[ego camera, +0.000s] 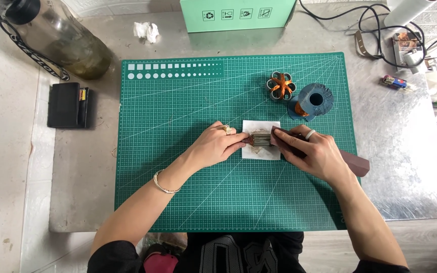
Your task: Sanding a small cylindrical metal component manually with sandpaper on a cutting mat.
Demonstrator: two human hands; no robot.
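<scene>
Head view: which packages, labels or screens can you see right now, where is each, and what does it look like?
Mint-green box: top centre, behind the cutting mat; rectangular, a row of small square symbols on its face.
Black wallet-like case: left of the mat, flat, a small red and yellow label at its edge.
Small colourful packet: right of the mat, narrow, red, blue and yellow.
No screens in view.

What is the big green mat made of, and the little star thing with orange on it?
The green cutting mat looks like matte rubbery plastic: flat, dull, printed with white grid lines. The small star-shaped part seems to be grey metal wound with shiny orange wire, probably copper, though it is too small to be sure.
</scene>
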